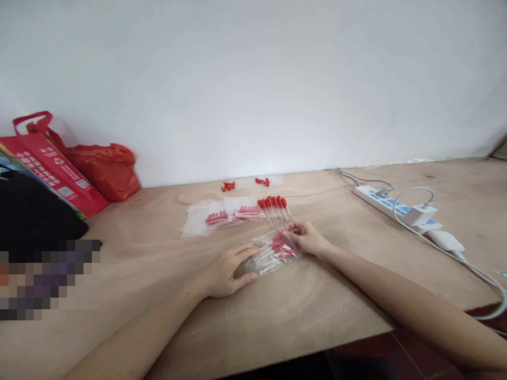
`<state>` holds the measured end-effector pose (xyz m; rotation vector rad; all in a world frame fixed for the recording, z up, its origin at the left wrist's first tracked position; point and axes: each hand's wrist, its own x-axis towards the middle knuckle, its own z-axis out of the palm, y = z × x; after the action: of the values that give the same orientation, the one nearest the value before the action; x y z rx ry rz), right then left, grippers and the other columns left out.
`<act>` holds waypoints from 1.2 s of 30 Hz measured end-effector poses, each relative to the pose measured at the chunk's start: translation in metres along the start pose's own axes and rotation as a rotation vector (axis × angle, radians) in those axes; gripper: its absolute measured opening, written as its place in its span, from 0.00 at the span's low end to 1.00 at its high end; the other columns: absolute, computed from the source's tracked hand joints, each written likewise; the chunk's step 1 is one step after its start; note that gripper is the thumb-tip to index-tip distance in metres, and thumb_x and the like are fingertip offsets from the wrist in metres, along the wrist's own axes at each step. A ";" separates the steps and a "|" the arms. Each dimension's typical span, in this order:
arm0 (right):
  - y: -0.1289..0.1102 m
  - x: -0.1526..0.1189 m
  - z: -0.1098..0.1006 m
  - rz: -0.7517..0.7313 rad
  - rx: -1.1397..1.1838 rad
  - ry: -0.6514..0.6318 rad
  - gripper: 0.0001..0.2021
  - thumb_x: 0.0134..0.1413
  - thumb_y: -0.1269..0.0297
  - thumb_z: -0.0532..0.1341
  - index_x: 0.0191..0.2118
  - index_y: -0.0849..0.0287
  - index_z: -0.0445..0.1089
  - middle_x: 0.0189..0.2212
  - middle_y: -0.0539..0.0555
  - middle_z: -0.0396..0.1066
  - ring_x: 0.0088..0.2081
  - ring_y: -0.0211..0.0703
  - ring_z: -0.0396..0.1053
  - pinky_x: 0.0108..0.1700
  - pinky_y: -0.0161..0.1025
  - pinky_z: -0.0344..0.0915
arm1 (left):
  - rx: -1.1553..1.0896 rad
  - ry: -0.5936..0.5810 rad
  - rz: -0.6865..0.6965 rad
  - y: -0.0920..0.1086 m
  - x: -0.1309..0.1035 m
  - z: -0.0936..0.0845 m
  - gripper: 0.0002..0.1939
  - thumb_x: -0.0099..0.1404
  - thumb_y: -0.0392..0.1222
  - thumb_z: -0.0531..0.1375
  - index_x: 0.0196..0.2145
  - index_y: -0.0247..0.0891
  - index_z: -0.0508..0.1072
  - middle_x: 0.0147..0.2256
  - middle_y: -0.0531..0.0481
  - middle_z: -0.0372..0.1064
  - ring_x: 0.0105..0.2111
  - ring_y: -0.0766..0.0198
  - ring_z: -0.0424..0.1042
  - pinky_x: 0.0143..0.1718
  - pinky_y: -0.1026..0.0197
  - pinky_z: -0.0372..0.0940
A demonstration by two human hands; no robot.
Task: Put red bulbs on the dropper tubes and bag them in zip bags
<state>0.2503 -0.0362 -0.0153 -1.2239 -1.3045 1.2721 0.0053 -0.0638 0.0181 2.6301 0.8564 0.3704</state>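
A clear zip bag (271, 254) lies on the wooden table, with glass droppers that have red rubber bulbs inside it. My left hand (227, 270) curls round the bag's left end, thumb in front and fingers behind. At the bag's right end, by the red bulbs, my right hand (308, 240) pinches its edge. Just behind the bag, loose droppers (275, 207) lie in a row, red bulbs pointing away from me. Left of them are stacked clear bags (216, 216) with more red bulbs in them.
Loose red bulbs (228, 186) and a clear bag (277, 180) lie near the wall. A white power strip (380, 203) with plugs and cables is on the right. Red bags (105, 169) and a black item (35, 216) stand on the left.
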 end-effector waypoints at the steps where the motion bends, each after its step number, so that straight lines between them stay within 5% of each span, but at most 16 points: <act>1: 0.000 0.000 0.000 0.013 -0.009 -0.021 0.15 0.34 0.56 0.65 0.25 0.61 0.64 0.18 0.49 0.68 0.17 0.34 0.64 0.18 0.30 0.59 | -0.001 0.000 0.001 0.000 0.000 0.000 0.24 0.61 0.47 0.53 0.55 0.44 0.55 0.54 0.47 0.55 0.53 0.57 0.56 0.53 0.53 0.54; 5: 0.001 0.000 -0.002 -0.008 -0.037 -0.060 0.16 0.34 0.52 0.64 0.23 0.62 0.65 0.16 0.49 0.68 0.18 0.35 0.65 0.20 0.32 0.61 | -0.006 -0.018 -0.001 0.000 0.000 0.000 0.24 0.61 0.47 0.52 0.54 0.44 0.56 0.55 0.47 0.55 0.53 0.57 0.56 0.53 0.53 0.54; 11: -0.008 0.000 -0.016 0.023 -0.173 0.151 0.17 0.43 0.48 0.57 0.25 0.60 0.62 0.09 0.41 0.54 0.10 0.28 0.50 0.11 0.28 0.45 | -0.028 -0.023 0.027 0.000 0.000 -0.001 0.22 0.61 0.46 0.52 0.54 0.44 0.58 0.54 0.47 0.55 0.53 0.58 0.57 0.53 0.54 0.55; 16: -0.006 0.003 -0.018 -0.033 -0.282 -0.046 0.15 0.37 0.54 0.63 0.24 0.62 0.66 0.17 0.47 0.64 0.18 0.29 0.59 0.19 0.28 0.54 | -0.064 -0.029 0.012 0.001 0.000 -0.001 0.22 0.61 0.46 0.53 0.54 0.44 0.58 0.54 0.47 0.54 0.53 0.57 0.56 0.54 0.53 0.53; 21: 0.006 0.011 -0.016 -0.011 -0.201 -0.026 0.18 0.35 0.51 0.63 0.21 0.61 0.60 0.14 0.44 0.61 0.17 0.29 0.56 0.19 0.29 0.52 | -0.160 0.044 -0.044 0.002 0.007 -0.003 0.22 0.60 0.47 0.54 0.52 0.42 0.60 0.53 0.46 0.56 0.53 0.57 0.56 0.53 0.52 0.53; 26: 0.003 0.015 0.000 -0.080 -0.059 -0.119 0.21 0.33 0.46 0.62 0.23 0.59 0.57 0.13 0.43 0.59 0.16 0.30 0.56 0.19 0.29 0.51 | -0.300 0.122 -0.183 -0.004 0.038 -0.004 0.28 0.55 0.48 0.58 0.52 0.39 0.58 0.49 0.44 0.61 0.48 0.57 0.62 0.47 0.55 0.59; 30: -0.002 0.015 0.020 -0.164 0.015 -0.195 0.22 0.33 0.45 0.62 0.24 0.58 0.56 0.12 0.40 0.54 0.15 0.28 0.51 0.18 0.29 0.48 | -0.364 -0.006 -0.263 -0.008 0.067 -0.010 0.34 0.47 0.50 0.64 0.49 0.34 0.61 0.39 0.46 0.66 0.39 0.58 0.66 0.38 0.59 0.62; 34: -0.003 0.012 0.027 -0.221 0.058 -0.230 0.21 0.36 0.45 0.61 0.25 0.58 0.57 0.15 0.41 0.54 0.17 0.28 0.50 0.20 0.29 0.49 | -0.496 -0.267 -0.209 -0.006 0.082 -0.017 0.21 0.46 0.50 0.64 0.34 0.33 0.70 0.28 0.52 0.68 0.28 0.65 0.66 0.28 0.65 0.60; 36: -0.004 0.010 0.025 -0.233 0.056 -0.223 0.20 0.37 0.46 0.61 0.25 0.59 0.59 0.17 0.43 0.57 0.19 0.29 0.53 0.22 0.29 0.51 | -0.532 -0.305 -0.239 -0.005 0.079 -0.021 0.17 0.47 0.50 0.63 0.29 0.32 0.71 0.24 0.54 0.66 0.24 0.68 0.64 0.24 0.68 0.57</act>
<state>0.2245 -0.0281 -0.0132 -0.8806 -1.5129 1.2922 0.0574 -0.0069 0.0454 2.0029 0.8203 0.1061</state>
